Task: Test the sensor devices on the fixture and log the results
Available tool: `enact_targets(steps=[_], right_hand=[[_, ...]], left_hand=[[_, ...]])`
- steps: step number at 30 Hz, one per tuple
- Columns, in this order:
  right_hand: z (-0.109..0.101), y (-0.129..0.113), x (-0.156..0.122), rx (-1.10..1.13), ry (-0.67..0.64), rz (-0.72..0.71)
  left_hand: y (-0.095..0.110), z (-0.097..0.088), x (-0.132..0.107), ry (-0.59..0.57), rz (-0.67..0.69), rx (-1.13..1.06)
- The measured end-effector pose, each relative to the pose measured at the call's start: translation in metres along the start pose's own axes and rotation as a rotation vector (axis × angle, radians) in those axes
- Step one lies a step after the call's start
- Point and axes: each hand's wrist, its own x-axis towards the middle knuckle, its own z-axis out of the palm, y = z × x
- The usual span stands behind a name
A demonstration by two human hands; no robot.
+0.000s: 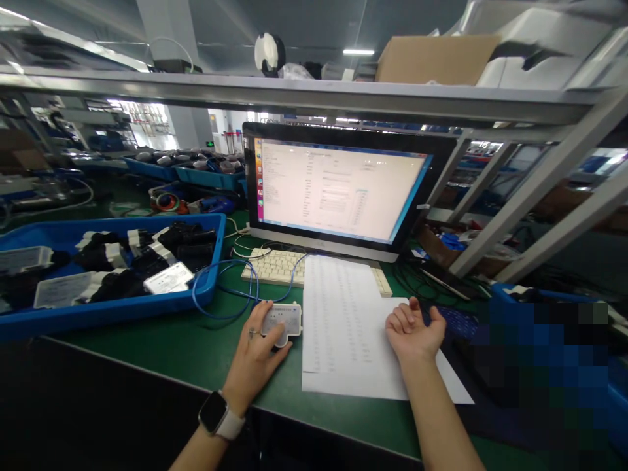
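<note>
Two hands, one worker, seated at a green bench top (196,353).

1. Left hand (256,350): grasping a small white device (283,319) that lies flat on the bench just left of the papers. The fingers are laid over its near end and the thumb is tucked against its lower edge. There is a ring on one finger and a smartwatch (219,414) on the wrist.
2. Right hand (415,332): holding nothing, with the fingers loosely curled and the heel resting on the printed sheets (343,314).
3. Printed sheets: white, covered in fine rows of text (too small to read from where I stand). They lie between the hands, and their far edge overlaps the keyboard.
4. Keyboard (275,265): pale, set at the foot of the monitor (338,190), whose screen is lit with a bright document window.
5. Blue cable (220,288): looped on the bench just beyond the device. I cannot tell whether it is plugged into the device.
6. Blue tray (112,309): to the left, well apart from the hands, holding black parts and white labelled pieces.
7. Cardboard box (434,59): on the metal shelf above the monitor.
</note>
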Motion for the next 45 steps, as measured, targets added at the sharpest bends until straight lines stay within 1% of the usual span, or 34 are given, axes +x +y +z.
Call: enact_targets(steps=[4,9,11,16,19,23,26,31,35,45], right_hand=[[0.004,-0.001,-0.002,-0.013,0.019,0.006],[0.013,-0.003,-0.008,0.031,0.119,0.062],[0.013,-0.005,-0.009,0.031,0.133,0.069],[0.007,-0.005,-0.004,0.002,0.098,0.069],[0.008,-0.004,-0.005,-0.004,0.112,0.064],[0.013,-0.003,-0.007,0.012,0.125,0.067],[0.010,-0.002,-0.004,0.048,0.122,0.067],[0.005,-0.001,-0.001,0.082,0.072,0.050],[0.006,0.000,-0.002,0.110,0.090,0.062],[0.003,0.000,-0.001,0.095,0.063,0.051]], left_hand=[[0.000,0.000,0.000,-0.019,-0.003,0.003],[0.004,0.000,-0.001,-0.021,-0.021,0.012],[0.005,0.000,-0.001,-0.021,-0.028,0.017],[0.005,0.000,-0.002,-0.041,-0.045,0.025],[0.006,-0.001,-0.001,-0.052,-0.049,0.022],[0.005,-0.001,-0.001,-0.040,-0.037,0.008],[0.003,0.000,-0.001,-0.042,-0.032,-0.003],[0.001,0.000,-0.001,-0.022,-0.007,0.001],[0.001,-0.001,-0.001,-0.015,0.007,0.005],[0.002,-0.001,0.000,-0.023,0.005,0.022]])
